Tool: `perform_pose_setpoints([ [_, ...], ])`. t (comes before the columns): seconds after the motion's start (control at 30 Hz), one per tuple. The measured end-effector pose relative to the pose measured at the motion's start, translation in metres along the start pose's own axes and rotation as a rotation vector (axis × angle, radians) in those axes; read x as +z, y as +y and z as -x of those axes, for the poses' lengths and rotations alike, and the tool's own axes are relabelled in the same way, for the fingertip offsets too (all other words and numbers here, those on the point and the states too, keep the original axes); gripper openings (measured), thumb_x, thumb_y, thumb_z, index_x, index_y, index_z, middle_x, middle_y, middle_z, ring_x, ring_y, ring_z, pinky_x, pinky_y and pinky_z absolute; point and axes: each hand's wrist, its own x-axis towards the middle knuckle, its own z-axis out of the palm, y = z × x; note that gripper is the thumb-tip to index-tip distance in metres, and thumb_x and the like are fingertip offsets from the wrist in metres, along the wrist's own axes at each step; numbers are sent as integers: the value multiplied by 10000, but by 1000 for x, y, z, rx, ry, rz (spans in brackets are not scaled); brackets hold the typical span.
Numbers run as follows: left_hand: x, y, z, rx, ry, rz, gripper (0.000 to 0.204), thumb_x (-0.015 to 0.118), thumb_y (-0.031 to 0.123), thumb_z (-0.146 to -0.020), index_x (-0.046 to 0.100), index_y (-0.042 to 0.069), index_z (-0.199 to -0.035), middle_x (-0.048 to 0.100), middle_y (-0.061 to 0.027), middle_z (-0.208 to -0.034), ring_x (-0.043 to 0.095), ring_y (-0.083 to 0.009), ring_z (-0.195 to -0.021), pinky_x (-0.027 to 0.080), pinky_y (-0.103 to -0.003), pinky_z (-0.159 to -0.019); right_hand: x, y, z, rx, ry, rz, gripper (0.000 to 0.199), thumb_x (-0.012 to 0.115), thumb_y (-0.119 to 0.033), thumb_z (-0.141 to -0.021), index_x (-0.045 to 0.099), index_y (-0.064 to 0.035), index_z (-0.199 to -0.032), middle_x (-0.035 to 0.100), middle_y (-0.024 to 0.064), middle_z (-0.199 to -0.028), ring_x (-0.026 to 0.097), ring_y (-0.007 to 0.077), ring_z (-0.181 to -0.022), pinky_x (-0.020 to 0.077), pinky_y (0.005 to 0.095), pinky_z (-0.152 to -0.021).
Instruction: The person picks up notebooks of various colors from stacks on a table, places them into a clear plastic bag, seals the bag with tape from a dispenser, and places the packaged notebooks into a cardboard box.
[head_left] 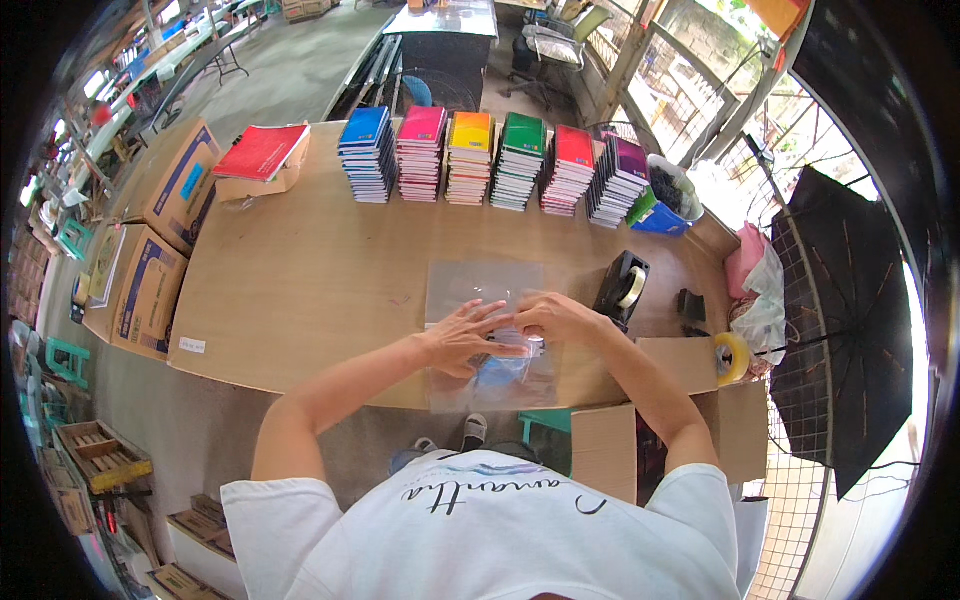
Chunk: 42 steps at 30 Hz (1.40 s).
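Observation:
Near the front edge of the table, clear plastic bags or sheets (480,282) lie flat. Something blue and white (502,372) shows through the plastic under my hands, its kind unclear through the glare. My left hand (468,336) rests on the plastic with fingers stretched and spread. Beside it, my right hand (553,318) has its fingers curled together at the plastic, seemingly pinching it; the fingertips are partly hidden.
Stacked notebooks in blue (367,155), pink (421,153), yellow (469,158), green (519,160), red (568,170) and purple (618,180) line the table's far side. A tape dispenser (624,288) stands right, a tape roll (732,358) nearer. Cardboard boxes (150,290) flank the left.

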Motion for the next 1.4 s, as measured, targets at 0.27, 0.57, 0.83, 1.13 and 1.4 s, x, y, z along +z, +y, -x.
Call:
perform_pose_setpoints([
  [0.27, 32, 9, -6, -138, 275, 65, 703, 806, 358, -649, 518, 487, -1277, 270, -60, -1510, 124, -357, -1440, 95, -612, -1129, 64, 29, 5, 119, 418, -558, 773, 711, 23, -702, 385, -206, -1364, 540, 125, -1158, 549, 235, -1065, 467, 373, -893],
  [0.57, 8, 55, -8, -383, 804, 378, 321, 756, 403, -738, 695, 219, -994, 314, -159, -1452, 217, -388, -1387, 126, -625, -1089, 68, 27, 12, 355, 394, -927, 1024, 711, 52, -743, 109, -232, -1521, 576, 67, -938, 557, 153, -900, 469, 316, -822],
  [0.83, 56, 45, -35, -524, 886, 649, 233, 795, 191, -701, 600, 77, -758, 455, -204, -1257, 470, -344, -1160, 418, -414, -933, 76, 37, 12, 460, 585, -1219, 864, 745, -67, -775, 233, -136, -1468, 603, 113, -1057, 603, 204, -976, 504, 347, -853],
  [1.13, 72, 30, -44, -604, 926, 1366, 764, 794, 56, -671, 312, 69, -1264, 560, -79, -984, 543, -150, -900, 463, -299, -791, 46, -1, 15, 205, 1266, -1486, 412, 729, -183, -779, 632, -46, -1156, 602, 135, -1122, 589, 253, -1039, 484, 390, -880],
  [1.4, 64, 42, -50, -687, 916, 1104, 454, 747, 31, -708, 560, 91, -1118, 552, -23, -965, 549, -126, -898, 467, -276, -803, 83, -17, 25, 401, 845, -541, 214, 761, -11, -707, 735, -60, -914, 653, 46, -872, 606, 184, -823, 491, 309, -715],
])
